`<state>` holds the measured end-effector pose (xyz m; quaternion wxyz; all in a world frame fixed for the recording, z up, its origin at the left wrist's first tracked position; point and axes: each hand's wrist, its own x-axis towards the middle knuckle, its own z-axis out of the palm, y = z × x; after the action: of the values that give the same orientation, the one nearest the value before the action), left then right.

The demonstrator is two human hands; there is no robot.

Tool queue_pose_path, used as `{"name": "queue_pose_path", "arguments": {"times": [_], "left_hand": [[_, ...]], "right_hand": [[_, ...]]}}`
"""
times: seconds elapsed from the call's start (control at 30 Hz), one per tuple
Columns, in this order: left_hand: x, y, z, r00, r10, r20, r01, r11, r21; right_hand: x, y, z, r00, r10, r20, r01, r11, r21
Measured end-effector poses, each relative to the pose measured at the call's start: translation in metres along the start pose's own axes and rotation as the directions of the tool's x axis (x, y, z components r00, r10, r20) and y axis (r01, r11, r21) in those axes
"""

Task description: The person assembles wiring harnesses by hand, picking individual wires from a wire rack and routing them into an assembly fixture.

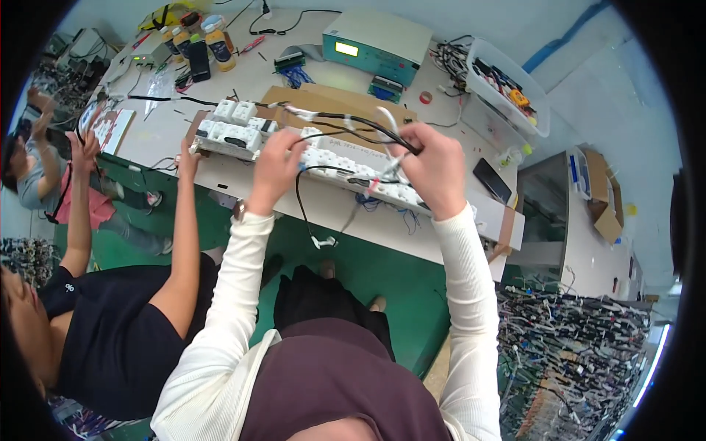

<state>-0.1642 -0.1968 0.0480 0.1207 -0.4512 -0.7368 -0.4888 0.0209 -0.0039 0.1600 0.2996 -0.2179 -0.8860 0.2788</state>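
Observation:
A black wire harness (360,120) with white-wrapped stretches is held up in front of me over the workbench. My right hand (434,165) is closed round its thick bundle, with several loose ends poking out past the fingers. My left hand (278,167) pinches a thin black wire of it between thumb and fingers. From near the left hand a branch hangs below the bench edge, ending in a white connector (323,242). Beneath both hands lies a long test board with rows of white sockets (342,163), partly hidden by the hands and wires.
At my left a co-worker's hand (188,158) is beside another white socket block (232,136). Behind stand a teal-fronted tester (375,55), cardboard (294,98), bottles (218,48) and a clear plastic bin (507,84). A phone (492,180) lies at right; many harnesses (573,353) hang at lower right.

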Motion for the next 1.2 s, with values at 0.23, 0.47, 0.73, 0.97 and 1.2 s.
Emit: {"name": "queue_pose_path", "arguments": {"times": [0.23,0.47,0.73,0.97,1.2], "left_hand": [[-0.053,0.023,-0.081,0.960,-0.275,0.052,0.238,0.706,-0.667],[-0.098,0.035,-0.091,0.737,-0.446,0.509,0.230,-0.542,-0.808],[-0.123,0.249,-0.051,0.980,-0.156,0.126,0.092,-0.208,-0.974],[-0.295,0.526,0.062,0.814,0.275,0.512,0.518,0.054,-0.853],[-0.290,0.601,0.107,-0.113,0.607,0.787,0.917,0.368,-0.152]], "right_hand": [[-0.026,-0.074,-0.073,0.909,-0.406,-0.096,0.399,0.913,-0.080],[-0.206,-0.101,-0.198,0.912,-0.346,0.221,0.353,0.935,0.005],[-0.587,0.097,-0.273,0.438,0.655,0.616,-0.848,0.529,0.040],[-0.573,0.014,-0.284,0.930,0.361,-0.069,-0.223,0.704,0.674],[-0.698,-0.050,-0.352,0.745,0.528,-0.407,-0.241,0.782,0.575]]}}
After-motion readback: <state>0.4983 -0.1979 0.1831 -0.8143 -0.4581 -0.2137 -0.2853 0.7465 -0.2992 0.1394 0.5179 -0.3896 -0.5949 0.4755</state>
